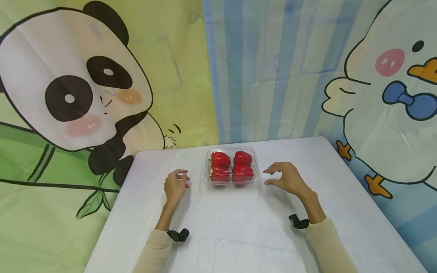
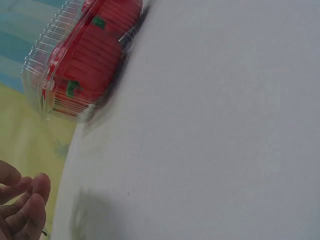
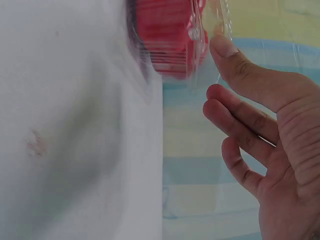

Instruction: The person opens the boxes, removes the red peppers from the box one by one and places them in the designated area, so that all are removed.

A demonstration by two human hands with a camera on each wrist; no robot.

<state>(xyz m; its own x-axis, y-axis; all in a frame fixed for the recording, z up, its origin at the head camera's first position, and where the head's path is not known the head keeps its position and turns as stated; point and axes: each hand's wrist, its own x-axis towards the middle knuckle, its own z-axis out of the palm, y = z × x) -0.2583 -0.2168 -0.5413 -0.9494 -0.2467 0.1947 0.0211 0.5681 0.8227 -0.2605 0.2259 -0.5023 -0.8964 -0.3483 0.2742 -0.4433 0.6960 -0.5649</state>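
A clear plastic clamshell box point(image 1: 255, 159) lies on the white table, with several red bell peppers point(image 1: 220, 175) inside it. Green stems show through its ribbed wall in the left wrist view. To the left of the box, my left hand point(image 1: 175, 186) hovers with loosely bent fingers, apart from it and holding nothing. My right hand point(image 1: 288, 177) is close to the box's right side, thumb and fingers spread apart with nothing between them. In the right wrist view, its thumb point(image 3: 235, 57) overlaps the rim of the box.
The white table point(image 1: 225, 220) reaches back to a hanging cloth point(image 1: 266, 76) with blue stripes, a panda and a white bird printed on it. Both wrists carry a small black camera point(image 1: 179, 235).
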